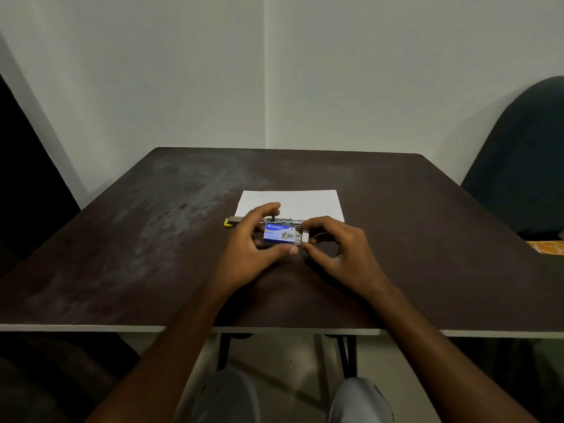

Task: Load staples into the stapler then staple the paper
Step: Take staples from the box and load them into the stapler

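Staple box (pixel 280 233) (blue, labelled "Kangaro") pinched between left hand (pixel 256 248) and right hand (pixel 338 248)

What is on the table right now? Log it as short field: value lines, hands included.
surface: dark brown table
paper: white sheet, flat, beyond the hands
stapler: slim metal stapler with yellow end, lying along the sheet's near edge
staples: small blue cardboard staple box, white inner tray showing at its right end
left hand: grip on the box
right hand: fingertips at the tray end
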